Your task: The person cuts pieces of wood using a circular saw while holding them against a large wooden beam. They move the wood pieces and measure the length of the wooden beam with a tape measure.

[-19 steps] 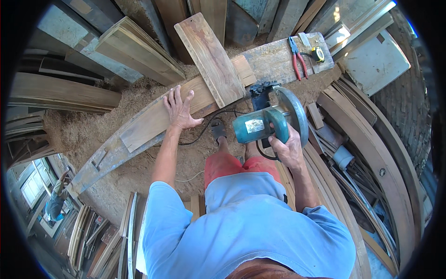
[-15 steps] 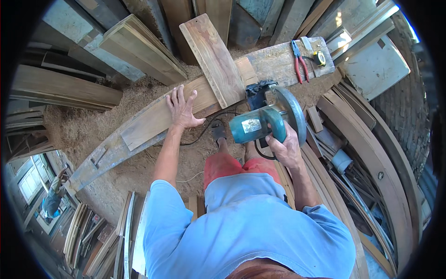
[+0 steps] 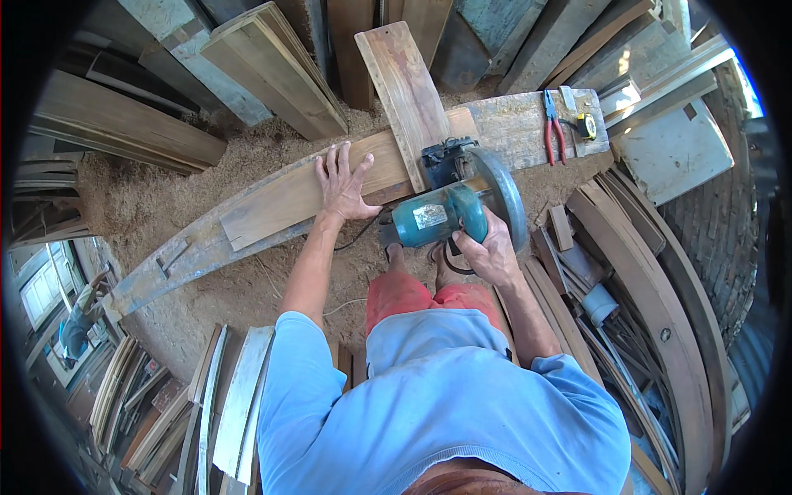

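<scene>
My left hand lies with fingers spread on a long light-brown board, which rests along a weathered bench plank. My right hand is wrapped round the rear handle of a teal circular saw. The saw's dark base is by the near end of a shorter board that lies crosswise over the long one. The rounded guard is toward the right. Whether the blade touches wood is hidden by the saw's body.
Red-handled pliers and a yellow-black tape measure lie on the bench's right end. Planks lean beyond the bench. Stacked boards and a pale bucket are at right. A dark cord trails below the bench; another person is far left.
The saw in my right hand has come left, closer to the crosswise board's near end. My left hand stays spread on the long board. The whole view has shifted slightly.
</scene>
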Motion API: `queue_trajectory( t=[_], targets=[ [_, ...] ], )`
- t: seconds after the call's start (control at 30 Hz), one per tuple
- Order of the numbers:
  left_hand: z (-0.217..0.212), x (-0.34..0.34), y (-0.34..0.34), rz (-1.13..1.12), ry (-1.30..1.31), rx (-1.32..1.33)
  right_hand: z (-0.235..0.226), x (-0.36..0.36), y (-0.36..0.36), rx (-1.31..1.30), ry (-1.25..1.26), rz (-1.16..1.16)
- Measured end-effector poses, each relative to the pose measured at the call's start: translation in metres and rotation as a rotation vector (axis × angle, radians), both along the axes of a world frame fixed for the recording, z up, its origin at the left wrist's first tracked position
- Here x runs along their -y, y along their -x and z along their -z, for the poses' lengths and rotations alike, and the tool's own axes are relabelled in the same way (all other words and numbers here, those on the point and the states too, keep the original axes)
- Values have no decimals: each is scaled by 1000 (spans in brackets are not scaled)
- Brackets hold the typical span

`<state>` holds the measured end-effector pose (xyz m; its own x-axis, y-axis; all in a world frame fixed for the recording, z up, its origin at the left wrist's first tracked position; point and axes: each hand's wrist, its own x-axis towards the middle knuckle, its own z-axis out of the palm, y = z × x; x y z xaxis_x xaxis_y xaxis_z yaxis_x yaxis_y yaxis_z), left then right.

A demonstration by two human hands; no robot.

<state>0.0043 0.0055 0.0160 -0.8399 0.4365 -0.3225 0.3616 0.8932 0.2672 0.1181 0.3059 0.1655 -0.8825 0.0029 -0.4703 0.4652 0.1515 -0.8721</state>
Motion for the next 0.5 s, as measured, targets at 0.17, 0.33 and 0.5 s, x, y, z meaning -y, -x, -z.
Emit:
queue_trajectory(
  t=[0.17,0.33,0.5],
  targets=[
    [5,2,-1,18,-16,-44,4,11,3,-5,36,-25],
    [8,3,-1,19,-33,-76,7,21,7,-33,82,-11],
    [5,1,-1,7,-39,-57,9,23,22,-4,80,-19]
  ],
)
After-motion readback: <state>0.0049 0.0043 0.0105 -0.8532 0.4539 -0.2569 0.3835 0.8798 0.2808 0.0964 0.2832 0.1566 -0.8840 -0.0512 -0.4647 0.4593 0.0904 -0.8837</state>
